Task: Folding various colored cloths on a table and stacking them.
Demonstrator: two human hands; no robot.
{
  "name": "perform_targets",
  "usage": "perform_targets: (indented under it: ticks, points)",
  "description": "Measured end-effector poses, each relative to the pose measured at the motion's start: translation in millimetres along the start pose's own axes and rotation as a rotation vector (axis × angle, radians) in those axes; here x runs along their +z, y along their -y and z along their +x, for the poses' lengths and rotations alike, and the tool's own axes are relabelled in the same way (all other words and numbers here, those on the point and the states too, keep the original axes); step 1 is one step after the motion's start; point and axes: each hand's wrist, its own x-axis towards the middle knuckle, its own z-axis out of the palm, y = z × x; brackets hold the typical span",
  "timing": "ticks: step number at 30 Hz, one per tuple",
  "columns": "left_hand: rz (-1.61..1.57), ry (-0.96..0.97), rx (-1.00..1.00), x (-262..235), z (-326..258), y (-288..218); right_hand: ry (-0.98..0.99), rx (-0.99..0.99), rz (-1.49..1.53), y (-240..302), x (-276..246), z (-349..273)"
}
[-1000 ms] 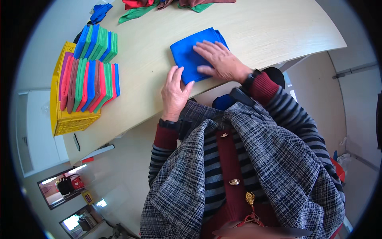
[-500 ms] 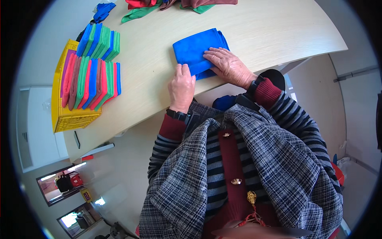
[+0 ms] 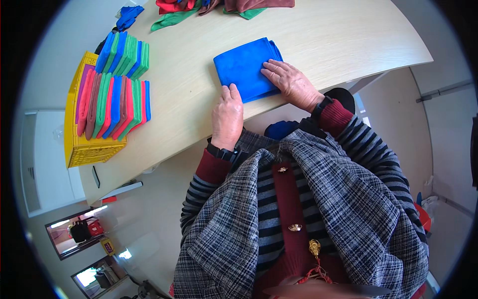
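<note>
Yellow crate (image 3: 84, 149): far left on the bench (image 3: 338, 45), hanging partly over its near edge, packed with folded cloths standing on edge in red, green, blue and brown.
Second stack (image 3: 124, 52): green and blue folded cloths just behind the crate.
Left hand (image 3: 227, 117): lies flat and open on the bench, fingertips touching the near left corner of the folded blue cloth (image 3: 244, 67); its grip closes on nothing.
Folded blue cloth: lies flat near the bench's front edge, a tidy rectangle of several layers, between the two hands.
Right hand (image 3: 291, 82): open, palm down, pressing on the cloth's right near part; no grip closed around it.
Loose pile (image 3: 219, 7): unfolded red, green and brown cloths at the far edge, well apart.
Step in hand: by the look, smoothing and pressing the finished fold.
Next move calls for: probably lifting the cloth without letting the layers slip, then carrying it left.
Edges and room: the cloth sits just beside the front edge; bare wood lies between it and the crate.
</note>
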Motion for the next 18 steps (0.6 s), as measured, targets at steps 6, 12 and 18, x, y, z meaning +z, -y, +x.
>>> perform_targets:
  ticks: [6, 12, 18]
  points:
    - [0.048, 0.04, 0.03, -1.8, -4.7, -0.1, -0.031, 0.006, 0.024, -0.6, -2.2, -3.1]
    - [0.03, 0.018, 0.022, -12.0, -3.4, -3.8, -0.065, 0.057, 0.05, -1.5, -2.5, -6.3]
    - [-0.221, -0.212, 0.262, -24.8, 32.2, -22.6, -0.154, 0.215, 0.127, 8.9, -5.1, -7.4]
